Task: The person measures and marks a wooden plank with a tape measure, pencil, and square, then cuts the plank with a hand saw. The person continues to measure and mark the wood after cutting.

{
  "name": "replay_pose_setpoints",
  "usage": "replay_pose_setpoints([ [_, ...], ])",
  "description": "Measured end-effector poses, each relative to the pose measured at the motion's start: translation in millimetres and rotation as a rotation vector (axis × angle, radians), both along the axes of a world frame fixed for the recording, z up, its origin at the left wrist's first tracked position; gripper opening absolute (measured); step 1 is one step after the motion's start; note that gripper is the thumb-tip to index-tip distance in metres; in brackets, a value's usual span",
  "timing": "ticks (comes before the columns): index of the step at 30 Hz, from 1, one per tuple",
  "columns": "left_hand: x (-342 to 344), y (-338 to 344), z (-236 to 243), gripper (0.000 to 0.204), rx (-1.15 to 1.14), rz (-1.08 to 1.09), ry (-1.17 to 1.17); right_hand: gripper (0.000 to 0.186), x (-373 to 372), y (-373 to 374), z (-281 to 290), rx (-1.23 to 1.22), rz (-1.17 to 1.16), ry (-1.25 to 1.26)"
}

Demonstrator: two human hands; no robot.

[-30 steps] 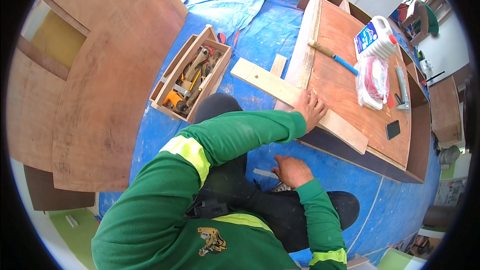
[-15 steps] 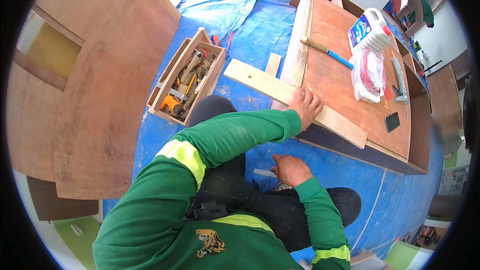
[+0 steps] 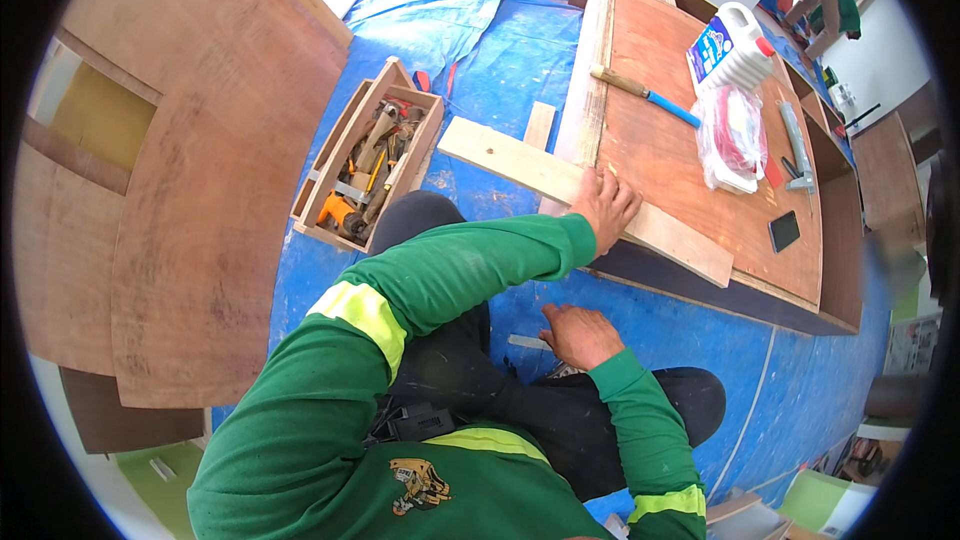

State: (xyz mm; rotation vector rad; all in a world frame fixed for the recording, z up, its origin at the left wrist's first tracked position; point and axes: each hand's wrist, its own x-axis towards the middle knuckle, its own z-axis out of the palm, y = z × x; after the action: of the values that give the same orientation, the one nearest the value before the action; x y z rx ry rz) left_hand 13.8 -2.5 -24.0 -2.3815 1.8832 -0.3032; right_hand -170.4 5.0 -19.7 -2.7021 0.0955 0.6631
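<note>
My left hand (image 3: 605,208) grips a pale wooden plank (image 3: 520,162) from above, fingers curled over its far edge. The plank lies across the near left edge of a low wooden cabinet (image 3: 650,50), its left end jutting out over the blue sheet. Lower down, my right hand (image 3: 582,337) is held above my crossed legs, fingers curled under and mostly hidden. A thin pale strip (image 3: 528,342) shows beside those fingers; whether they hold it I cannot make out.
A wooden toolbox (image 3: 430,140) with several tools and an orange-bodied tool (image 3: 342,212) stands left. On the cabinet lie a blue-and-wood-handled tool (image 3: 645,95), white jug (image 3: 735,50), plastic-wrapped container (image 3: 735,140), caulking gun (image 3: 797,145) and phone (image 3: 784,231). Another person (image 3: 830,10) bends at far right.
The whole view has shifted slightly. My left hand stays on the plank, and my right hand keeps nearly the same pose by the pale strip.
</note>
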Motion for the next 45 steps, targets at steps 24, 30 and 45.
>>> replay_pose_setpoints([
  [24,8.5,3.9,7.3,0.125,-0.017,-0.087,0.021,0.026,7.9,-1.7,-13.1,0.082,-0.112,0.016],
  [30,7.4,1.2,9.4,0.123,0.045,-0.067,0.013,0.025,1.4,-0.7,-25.1,0.047,-0.098,-0.077],
  [45,6.4,3.2,9.6,0.123,-0.003,-0.089,0.021,0.026,-1.2,-0.5,-30.5,0.047,-0.098,-0.122],
])
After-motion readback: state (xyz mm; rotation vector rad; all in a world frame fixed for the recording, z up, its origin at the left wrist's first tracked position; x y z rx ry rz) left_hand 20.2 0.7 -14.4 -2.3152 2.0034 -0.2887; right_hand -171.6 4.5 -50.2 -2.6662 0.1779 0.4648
